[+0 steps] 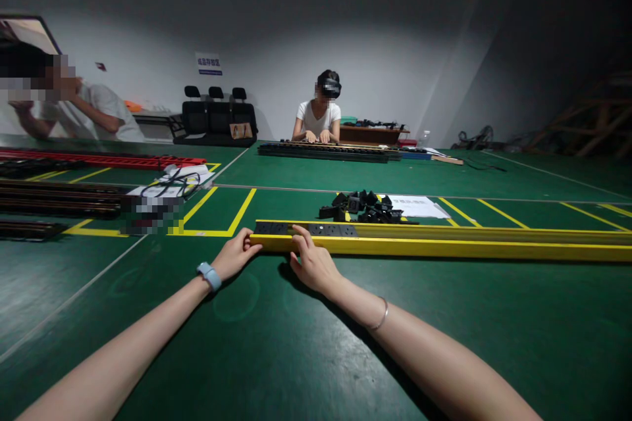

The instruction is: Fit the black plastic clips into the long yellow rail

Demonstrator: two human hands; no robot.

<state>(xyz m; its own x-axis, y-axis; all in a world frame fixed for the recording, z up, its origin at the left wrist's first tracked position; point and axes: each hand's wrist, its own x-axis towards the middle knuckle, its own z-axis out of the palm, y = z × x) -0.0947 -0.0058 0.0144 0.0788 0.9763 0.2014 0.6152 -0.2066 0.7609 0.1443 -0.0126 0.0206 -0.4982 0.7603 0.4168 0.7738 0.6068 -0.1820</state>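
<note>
A long yellow channel rail [444, 247] lies across the green table and runs out of view at the right. Black socket-like modules [332, 230] sit inside its left part. My left hand [237, 255] grips the rail's left end, thumb in front and fingers curled round the end. Over the rail's front wall rests my right hand [312, 262], its fingers apart and the index fingertip near the black modules; I see nothing held in it. Just behind the rail lies a heap of small black plastic parts [363, 206].
White paper [417, 206] lies beside the black heap. Dark rails [59, 197], a red rail [123, 159] and a coiled black cable [180, 177] lie at left. Across the table a co-worker [320, 118] handles dark rails [320, 151]; another person [93, 108] sits at left.
</note>
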